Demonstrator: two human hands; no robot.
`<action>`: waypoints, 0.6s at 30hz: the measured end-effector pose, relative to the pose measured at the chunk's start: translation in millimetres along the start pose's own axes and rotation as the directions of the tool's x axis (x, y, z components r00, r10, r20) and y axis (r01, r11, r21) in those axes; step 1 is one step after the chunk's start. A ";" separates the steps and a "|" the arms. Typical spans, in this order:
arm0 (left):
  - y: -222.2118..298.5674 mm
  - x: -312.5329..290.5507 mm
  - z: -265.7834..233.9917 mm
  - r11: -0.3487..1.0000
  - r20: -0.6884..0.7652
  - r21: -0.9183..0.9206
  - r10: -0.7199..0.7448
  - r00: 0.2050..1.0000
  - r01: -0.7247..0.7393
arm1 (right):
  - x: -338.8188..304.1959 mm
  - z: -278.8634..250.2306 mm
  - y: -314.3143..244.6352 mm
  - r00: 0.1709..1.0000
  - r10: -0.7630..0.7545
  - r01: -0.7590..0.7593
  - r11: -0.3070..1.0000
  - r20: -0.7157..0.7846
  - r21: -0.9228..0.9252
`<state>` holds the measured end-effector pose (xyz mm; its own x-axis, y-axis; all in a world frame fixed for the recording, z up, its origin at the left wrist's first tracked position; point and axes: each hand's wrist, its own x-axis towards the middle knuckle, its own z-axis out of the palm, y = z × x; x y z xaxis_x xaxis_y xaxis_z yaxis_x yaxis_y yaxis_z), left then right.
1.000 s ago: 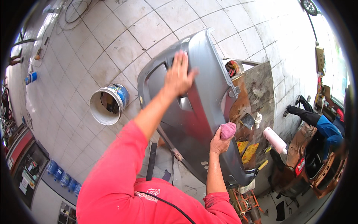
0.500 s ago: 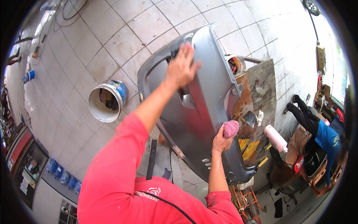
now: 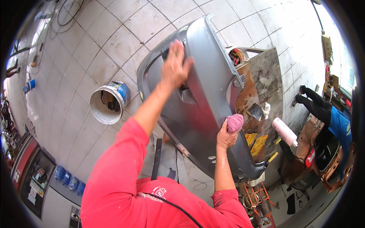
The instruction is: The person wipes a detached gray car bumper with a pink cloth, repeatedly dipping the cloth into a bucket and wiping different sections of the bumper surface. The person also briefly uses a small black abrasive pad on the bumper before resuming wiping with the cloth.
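Observation:
A large grey car bumper (image 3: 212, 66) lies lengthwise before me, with a glossy reddish reflection along its ridge. My left hand (image 3: 175, 69) is over its far left part, beside a dark recess, fingers stretched out and somewhat blurred; it appears to lie on the surface with nothing visible under it. At the bumper's near right edge, my right hand (image 3: 226, 140) is closed round a bunched pink cloth (image 3: 235, 122).
Right of the bumper, a stained board (image 3: 266, 81) bears a dark scraper (image 3: 255, 111) and yellow sheets (image 3: 259, 144). A pink bottle (image 3: 284, 132) stands beyond. Left is a bucket (image 3: 102, 117). A person in blue (image 3: 339, 123) bends at far right.
My left hand has slid a little to the left over the bumper. My right hand keeps hold of the pink cloth at much the same spot. The whole view has shifted slightly.

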<state>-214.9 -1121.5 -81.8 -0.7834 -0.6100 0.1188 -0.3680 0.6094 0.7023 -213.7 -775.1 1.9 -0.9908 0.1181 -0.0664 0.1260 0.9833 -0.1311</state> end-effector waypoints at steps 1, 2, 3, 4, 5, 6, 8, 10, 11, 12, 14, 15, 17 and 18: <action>-18.2 28.8 -1.1 0.976 0.113 -0.114 -0.171 0.979 0.184 | 0.9 1.1 1.4 1.000 0.011 -0.011 1.000 0.016 -0.007; -38.7 56.5 -8.2 0.907 0.210 -0.181 -0.343 0.915 0.382 | 1.1 2.2 -1.6 1.000 -0.002 0.003 1.000 0.030 -0.002; -30.2 46.0 -3.8 0.943 0.109 -0.093 -0.309 0.945 0.319 | 1.5 2.2 -2.8 0.999 -0.007 0.007 1.000 0.039 0.002; -13.1 22.0 6.3 0.968 0.013 -0.001 -0.252 0.968 0.252 | 2.1 0.8 -3.8 0.999 -0.004 0.004 1.000 0.041 0.007; 8.7 -2.5 13.7 0.979 -0.071 0.089 -0.177 0.982 0.183 | 1.9 -0.4 -5.0 0.999 0.007 -0.008 1.000 0.037 0.009; 43.5 -39.3 13.5 0.993 0.006 0.035 -0.116 0.993 0.116 | -0.1 -2.6 -2.2 0.999 0.018 -0.019 1.000 0.027 0.013; 83.5 -101.4 -2.7 0.999 0.185 0.031 -0.015 0.983 0.010 | 1.0 -8.1 -1.7 1.000 0.013 -0.013 1.000 0.019 0.026; 77.0 -101.6 -9.2 1.000 0.336 -0.007 0.019 0.942 -0.017 | 0.6 -8.2 -0.2 0.999 0.028 -0.029 0.999 0.016 0.018; 64.2 -77.8 -5.2 0.996 0.258 0.010 0.082 0.963 -0.087 | 0.4 -7.8 2.1 0.999 0.042 -0.042 0.999 0.012 0.011; 52.2 -39.1 0.6 0.999 0.220 -0.015 0.034 0.975 -0.031 | 1.2 -4.4 5.2 0.999 0.033 -0.033 0.999 0.002 0.005; -19.9 38.4 20.9 0.975 0.004 0.183 0.127 0.992 -0.125 | 0.5 1.0 -1.4 0.999 -0.029 0.029 1.000 0.018 0.009; -35.6 55.3 25.0 0.984 0.057 0.160 0.065 0.996 -0.073 | -0.5 2.8 -1.2 0.999 -0.031 0.031 0.999 0.026 0.012; -67.5 89.0 24.9 0.989 0.158 0.140 -0.064 0.985 0.042 | 0.3 3.5 -7.3 0.998 -0.047 0.045 0.998 0.039 0.039; -41.0 71.6 29.1 0.985 0.089 0.172 0.009 0.996 -0.024 | 0.1 5.2 -1.2 0.999 -0.052 0.052 0.998 -0.005 0.044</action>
<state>-270.5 -1175.4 -122.5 -0.8282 -0.5570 0.0616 -0.4296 0.7017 0.5684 -213.7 -777.0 -3.1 -0.9962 0.0680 -0.0545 0.0767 0.9810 -0.1781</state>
